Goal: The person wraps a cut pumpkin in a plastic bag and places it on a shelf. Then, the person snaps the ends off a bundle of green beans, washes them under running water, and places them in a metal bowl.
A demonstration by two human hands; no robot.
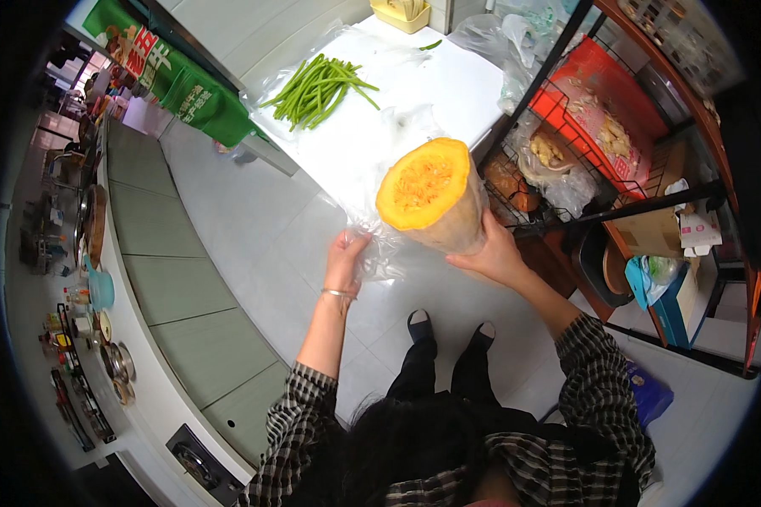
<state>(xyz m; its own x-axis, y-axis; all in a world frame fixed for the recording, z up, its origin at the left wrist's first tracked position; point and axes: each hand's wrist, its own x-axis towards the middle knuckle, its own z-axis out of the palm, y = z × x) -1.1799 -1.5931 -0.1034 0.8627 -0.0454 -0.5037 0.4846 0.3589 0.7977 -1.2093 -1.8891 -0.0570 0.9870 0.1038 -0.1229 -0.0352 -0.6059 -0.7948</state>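
Note:
A large cut pumpkin point(444, 234) rests in my right hand point(498, 250), which grips its lower side. Its orange cut face with stringy pulp and seeds points up and toward the left. My left hand point(345, 256) pinches a clear plastic bag point(383, 253) just left of the pumpkin. The thin film runs from my fingers toward the pumpkin's base; how far it wraps around it I cannot tell. Beyond the pumpkin is a white tabletop point(469, 85), with a heap of green vegetable stems point(320, 92) lying on plastic film at its far left.
A yellow container point(409, 16) stands at the table's back edge. To the right is a wire-basket rack point(564, 111) with a red bag point(609, 120) and other produce. A long counter point(146, 380) with green cabinet fronts curves along the left. Green packaging point(184, 89) hangs beside the table.

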